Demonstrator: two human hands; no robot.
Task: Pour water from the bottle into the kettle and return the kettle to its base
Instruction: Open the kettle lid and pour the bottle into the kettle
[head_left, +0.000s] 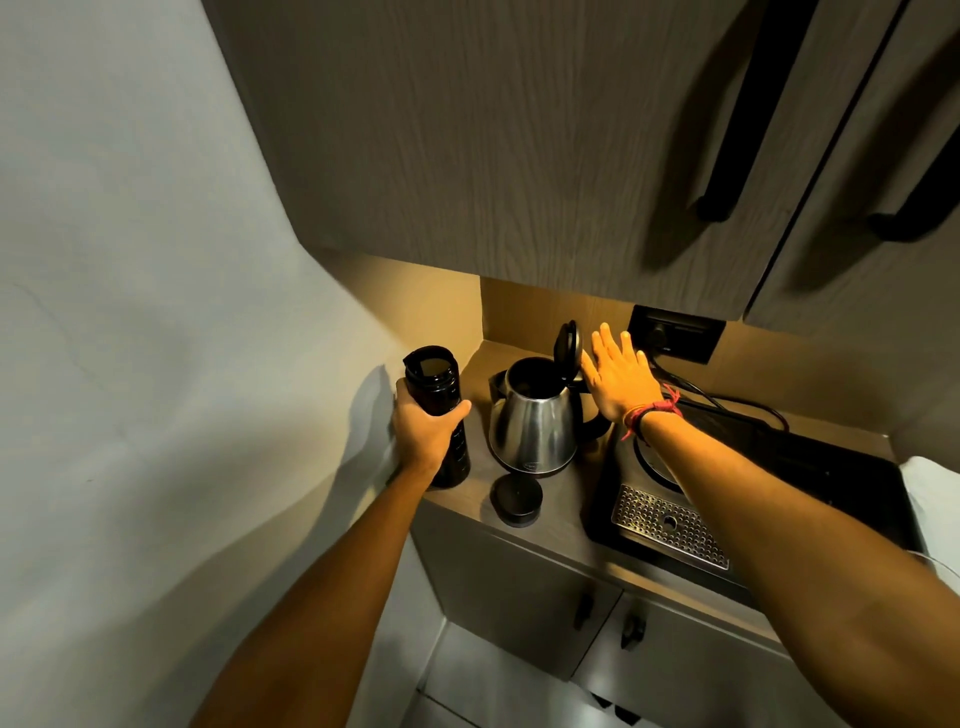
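A dark bottle (435, 384) stands upright on the counter at the left, uncapped, with my left hand (423, 428) wrapped around its middle. Its black cap (516, 500) lies on the counter near the front edge. The steel kettle (532, 423) stands on the counter to the right of the bottle, its black lid (567, 347) tipped up and open. My right hand (621, 376) is flat with fingers apart, just right of the lid and above the kettle's handle, holding nothing. A round base (655, 464) shows partly under my right forearm on a black tray.
A black tray (810, 483) with a perforated metal drain grille (670, 525) fills the counter's right side. A wall socket (675, 332) with cables is behind it. Cupboards hang low overhead; a white wall closes the left. White cloth (930, 493) lies at far right.
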